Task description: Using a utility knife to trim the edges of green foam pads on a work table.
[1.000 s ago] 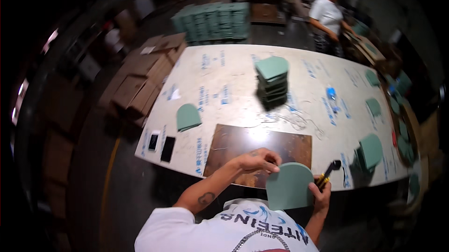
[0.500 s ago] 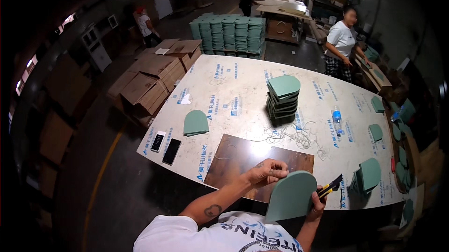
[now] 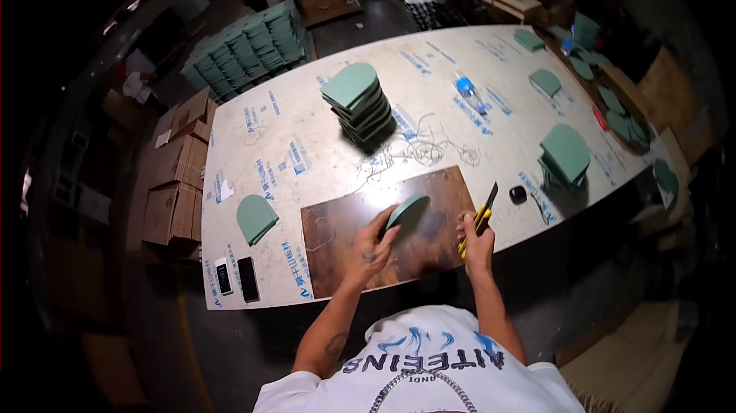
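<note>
Left hand [image 3: 373, 243] clamped on one arched green foam piece [image 3: 406, 211], right hand [image 3: 475, 237] gripping yellow-black knife [image 3: 480, 217], both over flat brown board [image 3: 387, 229], one tall foam stack [image 3: 359, 106] behind.

Two dark phones [image 3: 236, 275], their screens black, are lying side by side near the tabletop's [image 3: 307, 122] front left corner. Blue printed labels [image 3: 297, 157] are showing in scattered spots across the pale tabletop, several along its left and front edges. Brown cardboard boxes [image 3: 175, 183], flattened and stacked, are sitting on the floor just off the left edge, one bearing a small white label [image 3: 163, 138].
</note>
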Action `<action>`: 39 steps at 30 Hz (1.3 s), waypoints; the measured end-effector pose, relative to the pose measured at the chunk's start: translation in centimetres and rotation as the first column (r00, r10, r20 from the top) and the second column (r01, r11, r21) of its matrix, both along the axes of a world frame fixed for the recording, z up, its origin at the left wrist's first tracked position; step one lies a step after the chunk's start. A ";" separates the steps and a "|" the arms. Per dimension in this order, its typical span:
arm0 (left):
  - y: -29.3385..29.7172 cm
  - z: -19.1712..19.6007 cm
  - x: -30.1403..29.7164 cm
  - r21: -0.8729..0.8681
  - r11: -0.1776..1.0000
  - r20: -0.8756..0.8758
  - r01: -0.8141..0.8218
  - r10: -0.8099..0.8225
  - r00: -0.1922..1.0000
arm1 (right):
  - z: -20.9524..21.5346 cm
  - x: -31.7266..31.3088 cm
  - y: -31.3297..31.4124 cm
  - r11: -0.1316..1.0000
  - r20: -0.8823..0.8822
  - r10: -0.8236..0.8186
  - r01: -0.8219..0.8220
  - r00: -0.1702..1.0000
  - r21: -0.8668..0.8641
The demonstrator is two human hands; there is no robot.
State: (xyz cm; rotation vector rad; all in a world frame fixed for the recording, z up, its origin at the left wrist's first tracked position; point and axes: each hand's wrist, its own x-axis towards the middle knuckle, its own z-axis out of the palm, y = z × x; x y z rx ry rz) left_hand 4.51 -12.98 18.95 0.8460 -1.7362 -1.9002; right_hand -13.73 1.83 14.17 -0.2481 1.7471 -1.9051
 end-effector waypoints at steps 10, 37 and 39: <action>4.0 -17.4 -7.5 -0.820 0.505 0.320 0.269 0.015 0.947 | -8.0 0.6 5.3 0.967 0.300 0.024 -0.098 0.954 0.235; -1.5 -22.7 -11.7 -0.710 0.410 0.604 0.573 -0.065 0.794 | -16.0 0.7 6.5 0.625 -0.575 0.657 0.073 0.488 0.777; -1.5 -22.7 -11.6 -0.705 0.410 0.605 0.579 -0.078 0.793 | -15.9 0.6 6.6 0.633 -0.572 0.653 0.057 0.496 0.772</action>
